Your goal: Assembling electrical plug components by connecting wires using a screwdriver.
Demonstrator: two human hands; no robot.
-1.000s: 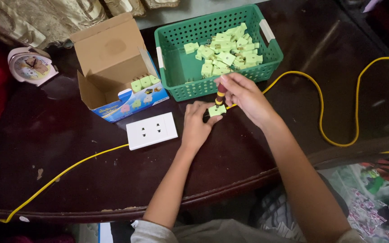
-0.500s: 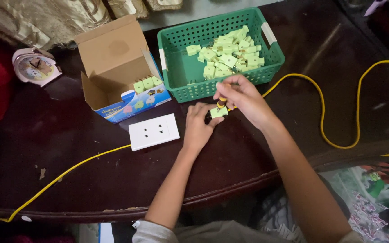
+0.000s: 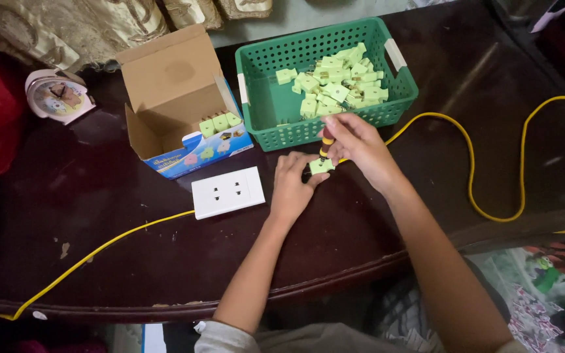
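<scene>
Left hand [image 3: 292,186] flat on dark table [image 3: 99,261], fingertips pinching small pale-green plug [image 3: 320,166] against tabletop just near of green basket [image 3: 325,121]. Right hand [image 3: 359,145] closed around yellow-and-black screwdriver [image 3: 325,144], held upright with tip down on plug. Basket holding heap of like green plugs; left of it open cardboard box [image 3: 178,98] with a few more, white socket plate [image 3: 227,192] on yellow cable [image 3: 479,170] beside left hand, small clock [image 3: 57,97] far left.

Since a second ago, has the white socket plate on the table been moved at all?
No. The white socket plate lies in the same spot below the open cardboard box, left of the left hand; only the head camera's framing shifted slightly.
</scene>
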